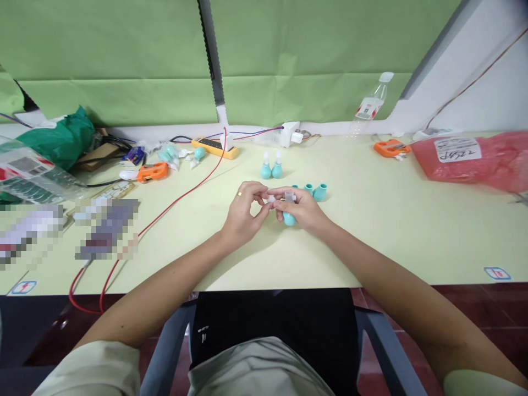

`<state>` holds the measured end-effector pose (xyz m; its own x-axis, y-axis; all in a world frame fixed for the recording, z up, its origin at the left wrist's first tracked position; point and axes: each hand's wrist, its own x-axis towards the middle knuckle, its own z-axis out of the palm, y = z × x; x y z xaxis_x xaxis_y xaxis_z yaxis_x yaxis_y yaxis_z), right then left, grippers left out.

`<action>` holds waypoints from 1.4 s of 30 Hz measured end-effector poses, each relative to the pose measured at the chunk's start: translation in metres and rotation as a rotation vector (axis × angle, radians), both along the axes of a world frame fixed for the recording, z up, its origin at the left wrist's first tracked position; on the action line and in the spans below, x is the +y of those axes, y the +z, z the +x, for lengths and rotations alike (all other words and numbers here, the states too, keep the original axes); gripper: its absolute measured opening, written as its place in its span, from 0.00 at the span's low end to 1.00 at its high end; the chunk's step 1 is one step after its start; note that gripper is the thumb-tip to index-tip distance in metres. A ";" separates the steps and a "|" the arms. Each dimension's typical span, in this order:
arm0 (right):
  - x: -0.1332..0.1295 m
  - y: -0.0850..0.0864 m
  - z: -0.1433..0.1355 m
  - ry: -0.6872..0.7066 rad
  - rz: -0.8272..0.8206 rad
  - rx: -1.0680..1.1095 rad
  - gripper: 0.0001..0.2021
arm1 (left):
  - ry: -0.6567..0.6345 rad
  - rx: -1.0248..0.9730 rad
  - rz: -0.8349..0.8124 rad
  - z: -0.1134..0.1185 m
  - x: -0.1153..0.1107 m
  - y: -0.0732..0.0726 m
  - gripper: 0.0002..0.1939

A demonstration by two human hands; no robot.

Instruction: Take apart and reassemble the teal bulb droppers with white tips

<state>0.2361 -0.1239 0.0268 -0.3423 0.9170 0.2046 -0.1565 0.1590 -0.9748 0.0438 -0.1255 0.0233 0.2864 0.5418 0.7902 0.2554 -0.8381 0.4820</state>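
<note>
My left hand (pixel 246 212), a ring on one finger, pinches a small whitish plastic piece (pixel 271 199) between thumb and fingertips. My right hand (pixel 304 209) meets it there, its fingertips at the same piece. Within the right hand's curled fingers is a teal bulb (pixel 289 219), its round bottom showing below the hand. A translucent part (pixel 290 196) rises above these fingers; whether it joins the bulb is hidden. Just behind the hands stand two teal bulbs with white tips (pixel 271 169). Beside my right hand are three teal bulbs with open mouths (pixel 320 191), one partly covered.
A red cable (pixel 185 193) crosses the table (pixel 396 236) on the left. An orange tool (pixel 152 172), bagged teal pieces (pixel 169 154) and a yellow power strip (pixel 214 148) lie farther back. Right are a bottle (pixel 371 102), another orange tool (pixel 391 148) and a red bag (pixel 462 159).
</note>
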 end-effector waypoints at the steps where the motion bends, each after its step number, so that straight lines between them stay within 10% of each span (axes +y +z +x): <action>1: 0.000 0.000 0.000 0.005 -0.009 -0.009 0.19 | -0.019 0.006 -0.012 -0.001 0.000 0.001 0.16; 7: -0.001 0.002 0.003 0.038 -0.022 -0.023 0.18 | -0.136 0.023 -0.112 -0.004 0.000 0.003 0.14; 42: 0.000 0.008 0.005 -0.003 0.011 -0.018 0.19 | 0.073 0.069 0.042 -0.005 0.001 0.009 0.04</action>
